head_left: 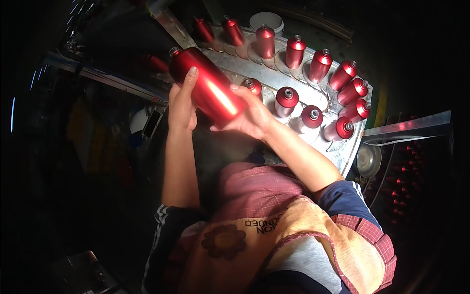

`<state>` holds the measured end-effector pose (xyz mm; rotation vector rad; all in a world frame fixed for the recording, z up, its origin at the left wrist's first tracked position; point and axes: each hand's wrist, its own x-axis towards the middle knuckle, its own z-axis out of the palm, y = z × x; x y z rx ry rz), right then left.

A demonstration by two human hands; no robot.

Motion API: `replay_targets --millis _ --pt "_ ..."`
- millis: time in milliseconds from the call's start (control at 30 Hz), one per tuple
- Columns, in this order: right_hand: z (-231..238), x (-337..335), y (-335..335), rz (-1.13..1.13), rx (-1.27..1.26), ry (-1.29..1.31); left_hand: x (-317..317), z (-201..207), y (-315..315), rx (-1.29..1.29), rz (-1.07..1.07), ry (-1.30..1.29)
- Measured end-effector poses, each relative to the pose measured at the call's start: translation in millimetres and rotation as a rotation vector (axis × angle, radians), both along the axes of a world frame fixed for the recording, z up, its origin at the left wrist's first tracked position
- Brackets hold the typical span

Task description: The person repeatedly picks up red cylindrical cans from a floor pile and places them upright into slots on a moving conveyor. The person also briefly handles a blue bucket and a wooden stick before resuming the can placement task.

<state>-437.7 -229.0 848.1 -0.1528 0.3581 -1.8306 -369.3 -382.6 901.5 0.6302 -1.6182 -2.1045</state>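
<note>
A shiny metallic red bottle with a narrow neck is held tilted in front of me, its neck toward the upper left. My left hand is closed around its side near the shoulder, thumb along the top. Around the base end, my right hand grips it with the thumb on the upper side. Just beyond, similar red bottles, such as this one, stand upright in a curving line on a metal table. The underside of the held bottle is hidden by my hands.
More red bottles follow the table's far and right edges. A white bucket stands behind them. At right are a metal bar, a round metal pan and dim rows of red items. A metal rail runs at left.
</note>
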Motion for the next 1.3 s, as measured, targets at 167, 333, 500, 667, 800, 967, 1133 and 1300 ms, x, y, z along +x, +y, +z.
replay_targets --millis 167,333,500,667,800,967,1133,1300 --pt "5 36 3 0.052 -0.040 -0.230 34 -1 2 0.192 0.028 0.050" --pt "14 50 5 0.048 0.064 -0.226 46 -16 5 0.257 0.078 0.039" --pt "16 56 8 0.068 0.069 -0.235 52 -23 9 0.263 0.143 0.005" --pt "14 60 13 0.054 0.035 -0.272 55 -24 13 0.291 0.095 0.013" --pt "20 64 14 0.013 0.026 -0.198 55 -24 11 0.337 0.054 0.031" --pt "39 68 7 -0.297 0.020 -0.028 40 -22 4 0.278 0.176 0.056" --pt "50 64 -2 -0.487 0.115 0.051 24 -16 1 0.290 0.292 0.105" --pt "40 61 13 -0.530 0.021 0.052 20 -11 17 0.203 0.251 0.147"
